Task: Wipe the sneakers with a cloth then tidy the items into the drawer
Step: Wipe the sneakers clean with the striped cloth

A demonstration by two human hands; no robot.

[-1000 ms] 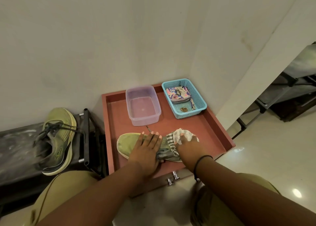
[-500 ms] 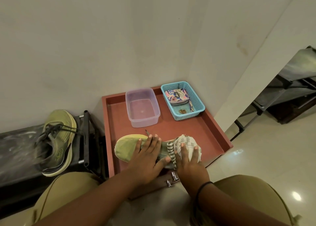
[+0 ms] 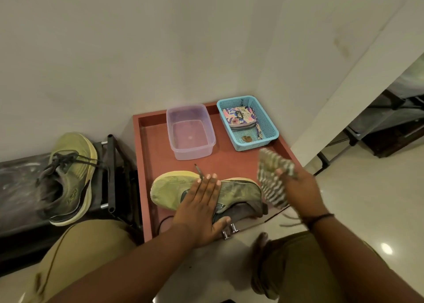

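Flat-palmed, the left hand (image 3: 202,207) presses the sneaker (image 3: 207,193) down, fingers spread and not curled around it; right hand (image 3: 299,188) pinches the striped cloth (image 3: 271,181), lifted just off the sneaker's heel end. Sneaker lies on its side at the drawer's (image 3: 229,162) front edge, by the metal handle (image 3: 228,230). Left of the drawer, well apart, the second sneaker (image 3: 68,176) sits on a dark rack (image 3: 110,176). At the drawer's back: an empty clear tub (image 3: 190,135) and, beside it, a blue basket (image 3: 249,122) holding a patterned pouch. Judgement: wiping underway on one shoe; other shoe unwiped as far as can be told, tidying still ahead.
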